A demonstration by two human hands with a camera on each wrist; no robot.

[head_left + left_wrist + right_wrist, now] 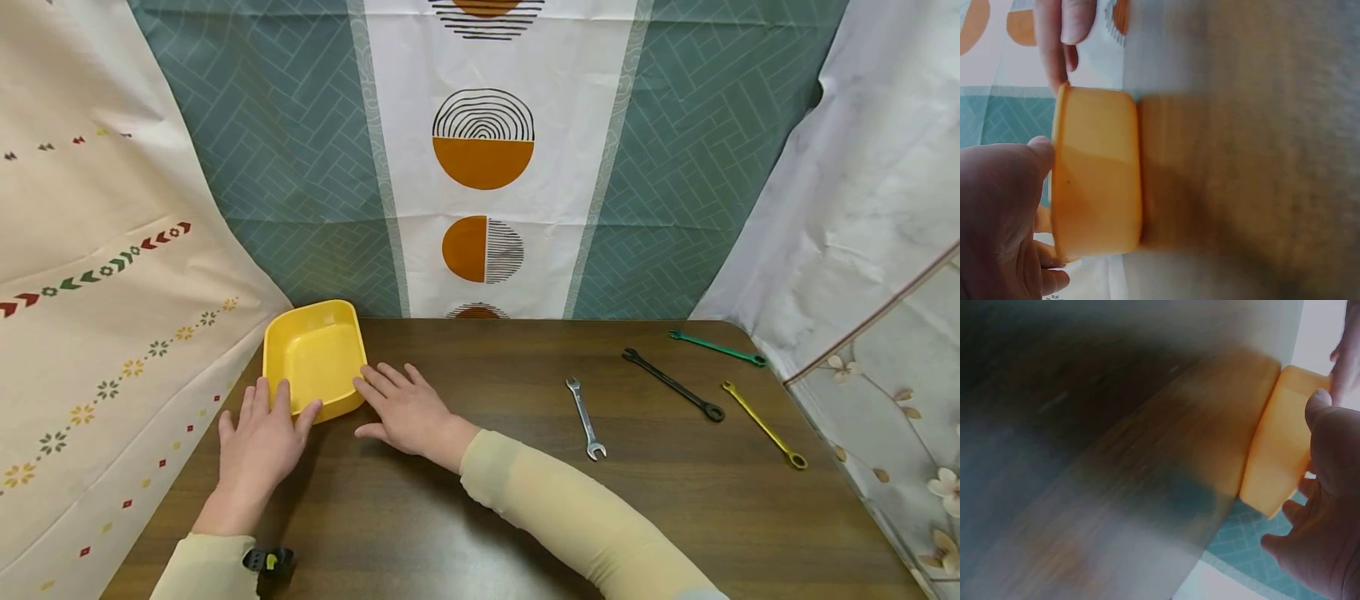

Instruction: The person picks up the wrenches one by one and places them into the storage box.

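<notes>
A shallow yellow plastic tray (318, 358) sits at the far left of the brown table, with nothing lying in it. My left hand (258, 442) is at its near left corner, fingers extended over the rim and thumb by the near edge. Along the right side, my right hand (408, 412) has its fingers stretched out, with fingertips at the near right corner. In the left wrist view the tray's wall (1097, 175) stands upright on the table, the left thumb at its rim. From the right wrist, the right thumb overlaps the tray's side (1282, 437).
On the right half of the table lie a silver wrench (586, 419), a black wrench (673, 383), a yellow wrench (763, 425) and a green wrench (716, 345). Patterned cloth (300, 167) hangs behind the table, with more cloth along both sides.
</notes>
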